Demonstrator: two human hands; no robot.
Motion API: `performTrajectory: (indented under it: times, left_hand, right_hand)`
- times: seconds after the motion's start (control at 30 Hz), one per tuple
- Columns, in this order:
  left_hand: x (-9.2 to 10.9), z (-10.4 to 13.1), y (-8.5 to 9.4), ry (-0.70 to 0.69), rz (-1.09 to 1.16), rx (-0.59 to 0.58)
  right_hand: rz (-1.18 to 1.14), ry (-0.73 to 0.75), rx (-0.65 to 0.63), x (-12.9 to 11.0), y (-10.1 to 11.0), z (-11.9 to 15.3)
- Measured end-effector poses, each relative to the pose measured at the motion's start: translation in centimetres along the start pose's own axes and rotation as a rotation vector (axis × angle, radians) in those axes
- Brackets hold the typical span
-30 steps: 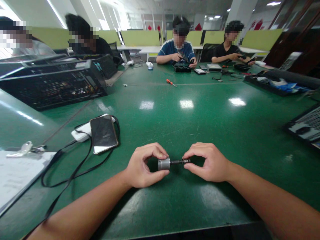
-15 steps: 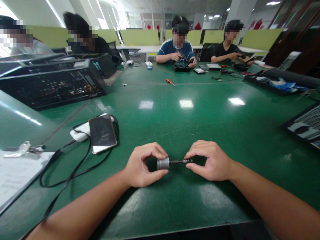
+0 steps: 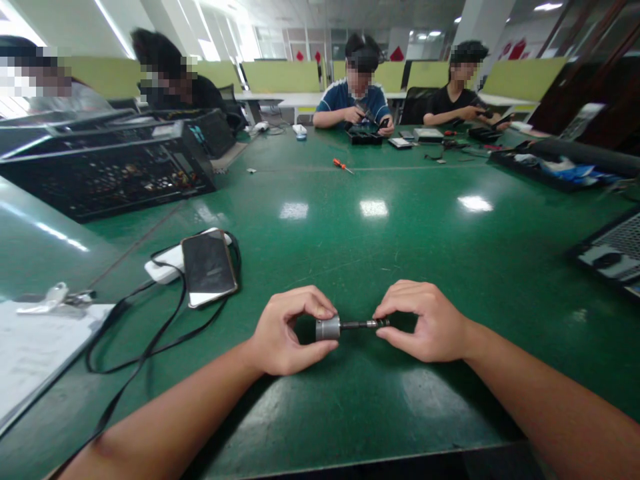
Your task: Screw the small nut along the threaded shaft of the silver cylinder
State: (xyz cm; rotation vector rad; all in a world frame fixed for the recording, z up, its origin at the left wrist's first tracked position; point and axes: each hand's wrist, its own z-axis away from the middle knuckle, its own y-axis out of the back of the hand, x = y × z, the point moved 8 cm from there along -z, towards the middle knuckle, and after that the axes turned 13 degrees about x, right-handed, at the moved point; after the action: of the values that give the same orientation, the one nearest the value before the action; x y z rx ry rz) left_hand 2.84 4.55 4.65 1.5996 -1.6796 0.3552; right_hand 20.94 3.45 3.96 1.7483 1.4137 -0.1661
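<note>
A hole saw (image 3: 328, 328) with a grey metal cup and a thin dark shaft lies level between my two hands, low in the middle of the view. My left hand (image 3: 293, 330) grips the cup, thumb below and fingers above. At the other end, the thumb and forefinger of my right hand (image 3: 423, 321) pinch the ridged tip of the shank. The bare middle of the shaft shows between the hands. Beneath it is the green tabletop (image 3: 320, 247); whether the tool touches that surface I cannot tell.
Left of my hands lie a phone (image 3: 209, 267), a white power bank (image 3: 165, 265) with a black strap, and a clipboard (image 3: 45, 353). A computer case (image 3: 115, 167) stands farther left. An orange screwdriver (image 3: 340, 164) lies ahead. Several people work around the far side.
The view has shifted slightly, so everything sits a little farther right. Both hands keep the same hold on the hole saw.
</note>
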Motion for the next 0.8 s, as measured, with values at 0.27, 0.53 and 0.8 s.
performTrajectory:
  times: [0.27, 0.53, 0.8]
  left_hand:
    - [0.2, 0.0, 0.0, 0.008, 0.006, 0.003]
    - [0.4, -0.2, -0.1, 0.003, 0.020, -0.004]
    - [-2.3, -0.4, 3.9, 0.123, 0.122, 0.204]
  right_hand:
    - [-0.013, 0.031, -0.023, -0.2, 0.5, 0.0]
    - [-0.029, 0.052, -0.049, -0.2, 0.8, -0.1]
    - [-0.148, -0.264, -0.065, 5.3, 4.6, -0.2]
